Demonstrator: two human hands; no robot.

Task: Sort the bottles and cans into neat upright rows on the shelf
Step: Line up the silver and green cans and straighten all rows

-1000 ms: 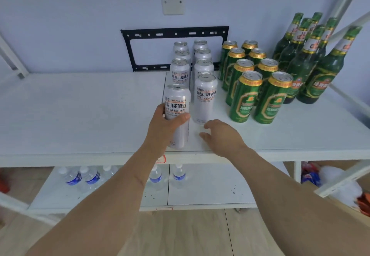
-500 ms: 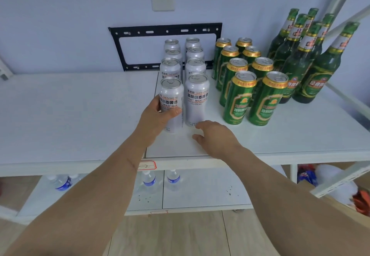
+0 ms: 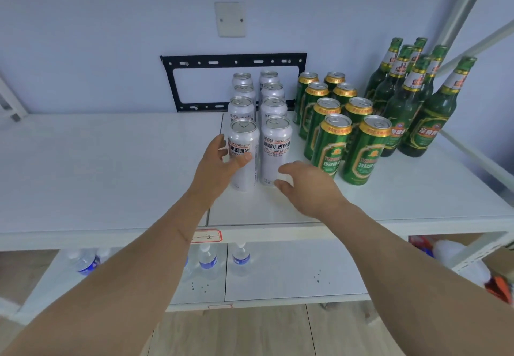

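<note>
On the white shelf (image 3: pixel 111 174) stand two rows of silver cans, two rows of green cans (image 3: pixel 361 149) and a cluster of green bottles (image 3: pixel 428 122), all upright. My left hand (image 3: pixel 217 163) holds the front left silver can (image 3: pixel 244 135), which stands on the shelf. The thumb lies across its front and the fingers sit at its left side. My right hand (image 3: pixel 308 186) hovers with relaxed fingers by the base of the front right silver can (image 3: pixel 276 147).
A black wall bracket (image 3: pixel 172 83) hangs behind the silver cans. Slanted white frame bars (image 3: pixel 472 155) run along the shelf's right side. Water bottles (image 3: pixel 208 261) stand on the lower shelf, with coloured items (image 3: pixel 498 286) at the lower right.
My left hand carried the silver can back from the shelf's front edge and set it at the front of the left silver row. Its fingers have loosened. My right hand moved forward slightly.
</note>
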